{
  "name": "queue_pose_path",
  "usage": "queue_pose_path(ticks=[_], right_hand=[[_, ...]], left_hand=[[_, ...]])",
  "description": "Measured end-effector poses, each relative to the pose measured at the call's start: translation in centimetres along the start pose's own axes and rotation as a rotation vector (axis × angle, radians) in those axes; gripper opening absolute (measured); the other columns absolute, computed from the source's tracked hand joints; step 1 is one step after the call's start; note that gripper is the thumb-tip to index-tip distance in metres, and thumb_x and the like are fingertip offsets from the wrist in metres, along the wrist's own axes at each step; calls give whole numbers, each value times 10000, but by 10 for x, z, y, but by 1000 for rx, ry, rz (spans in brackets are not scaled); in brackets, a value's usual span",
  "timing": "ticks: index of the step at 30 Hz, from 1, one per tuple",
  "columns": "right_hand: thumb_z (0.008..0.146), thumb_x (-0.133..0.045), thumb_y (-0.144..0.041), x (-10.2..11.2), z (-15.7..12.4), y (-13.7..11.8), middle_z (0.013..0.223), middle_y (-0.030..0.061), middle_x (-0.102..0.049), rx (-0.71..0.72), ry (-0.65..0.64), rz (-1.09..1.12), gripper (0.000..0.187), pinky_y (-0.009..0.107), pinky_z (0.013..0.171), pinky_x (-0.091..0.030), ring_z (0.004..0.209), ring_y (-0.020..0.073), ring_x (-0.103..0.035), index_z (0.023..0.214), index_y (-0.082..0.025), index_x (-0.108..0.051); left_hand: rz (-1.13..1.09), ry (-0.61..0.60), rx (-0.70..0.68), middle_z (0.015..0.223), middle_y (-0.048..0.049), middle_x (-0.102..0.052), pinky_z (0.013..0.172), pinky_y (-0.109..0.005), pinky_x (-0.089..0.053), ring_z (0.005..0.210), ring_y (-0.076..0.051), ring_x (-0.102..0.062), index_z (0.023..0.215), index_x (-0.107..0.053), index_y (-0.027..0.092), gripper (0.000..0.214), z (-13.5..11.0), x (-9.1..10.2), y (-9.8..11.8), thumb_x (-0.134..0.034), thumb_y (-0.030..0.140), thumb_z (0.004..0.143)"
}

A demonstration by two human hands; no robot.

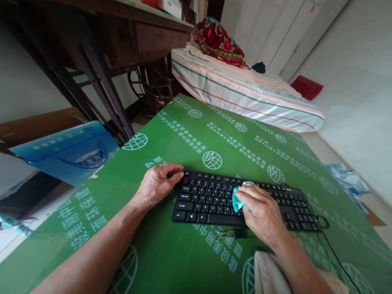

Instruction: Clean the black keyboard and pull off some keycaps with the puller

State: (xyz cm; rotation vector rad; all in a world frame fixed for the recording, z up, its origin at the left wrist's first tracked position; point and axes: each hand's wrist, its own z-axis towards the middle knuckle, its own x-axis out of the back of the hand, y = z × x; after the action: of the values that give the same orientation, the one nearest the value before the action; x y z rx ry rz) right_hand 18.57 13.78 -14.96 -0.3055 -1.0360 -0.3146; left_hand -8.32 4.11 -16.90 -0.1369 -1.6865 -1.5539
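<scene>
A black keyboard [214, 196] lies on a green board with white printed characters [190, 253]. My left hand [157, 183] grips the keyboard's upper left corner, fingers curled over its edge. My right hand [260, 212] rests on the middle keys, closed around a small turquoise cloth [237, 200] pressed against them. A black cable [333, 249] runs from the keyboard's right end toward the near edge. A small black clip-like object [237, 234] lies just in front of the keyboard.
A beige towel [269, 273] lies at the near edge under my right forearm. A blue paper bag [70, 151] sits left of the board. A dark wooden table [122, 36] stands behind, with a striped mattress [245, 98] and red floral bedding [219, 41] beyond.
</scene>
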Motion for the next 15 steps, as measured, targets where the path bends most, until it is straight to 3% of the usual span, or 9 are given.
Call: queue_pose_path(ticks=[15], right_hand=[[755,-434,1,1,0,2,952,88,-705,-25,7,6,340,358,871,-516,921,213,-629,896,-155,-702]], left_hand=[[-15,7,1,884,-34,-735,760,-300,-520,795,-204,-674,907,-688,190,341,0,0,2,-527,448,753]])
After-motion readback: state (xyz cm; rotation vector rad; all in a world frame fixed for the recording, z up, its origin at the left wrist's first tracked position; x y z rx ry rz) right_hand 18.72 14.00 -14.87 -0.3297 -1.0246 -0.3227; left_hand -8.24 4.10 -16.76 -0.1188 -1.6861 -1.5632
